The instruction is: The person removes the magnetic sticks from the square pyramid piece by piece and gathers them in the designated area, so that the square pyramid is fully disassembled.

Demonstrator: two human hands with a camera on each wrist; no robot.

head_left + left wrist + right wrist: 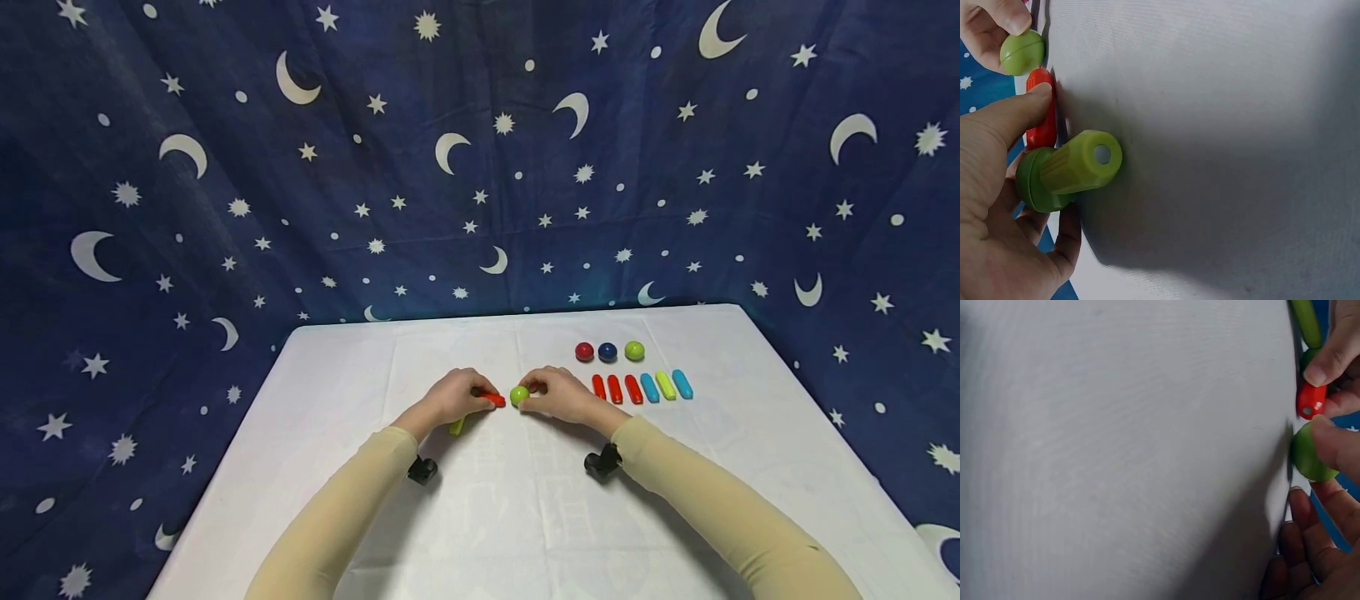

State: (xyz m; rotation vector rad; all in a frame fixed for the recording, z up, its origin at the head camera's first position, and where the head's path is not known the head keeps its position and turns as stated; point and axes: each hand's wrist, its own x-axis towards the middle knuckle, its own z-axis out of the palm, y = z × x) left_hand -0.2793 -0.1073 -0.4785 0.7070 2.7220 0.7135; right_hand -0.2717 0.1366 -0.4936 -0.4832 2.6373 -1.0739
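Observation:
My left hand (453, 396) pinches a short red building rod (1041, 134) between thumb and fingers. At its near end the red rod meets a green ball (1030, 181), from which a yellow-green rod (1079, 164) with a grey round tip sticks out at an angle. My right hand (561, 396) holds another green ball (518, 395) between thumb and fingertips. That ball sits right at the red rod's free end, with a small gap showing in the head view. Both hands are low over the white tablecloth.
Right of my hands, a row of rods holds several red ones (615, 389), two blue ones (682, 384) and a yellow one (665, 385). Behind them lie a red ball (584, 352), a dark blue ball (607, 352) and a green ball (634, 350). A starry curtain (480, 167) surrounds the table (480, 533).

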